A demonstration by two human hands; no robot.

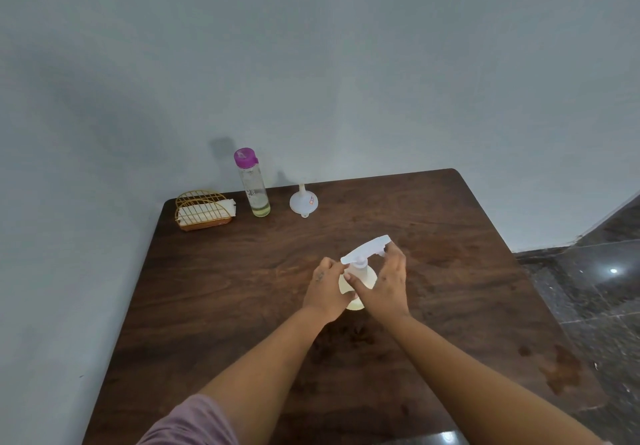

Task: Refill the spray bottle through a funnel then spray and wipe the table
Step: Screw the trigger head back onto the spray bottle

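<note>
Pale cream plastic spray bottle [356,283] stands upright mid-table, neck axis vertical. Left hand [327,288] wraps its body; right hand [386,281] pinches the white trigger head [367,250]. White plastic funnel [304,201] lies well beyond, toward the wall.

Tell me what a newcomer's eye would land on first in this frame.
Both hands meet at mid-table on the white spray bottle: the left hand grips its body and the right hand is on the trigger head. Along the far edge by the wall stand a clear bottle with a purple cap, a white funnel resting mouth-down, and a gold wire napkin holder at the left corner.
</note>
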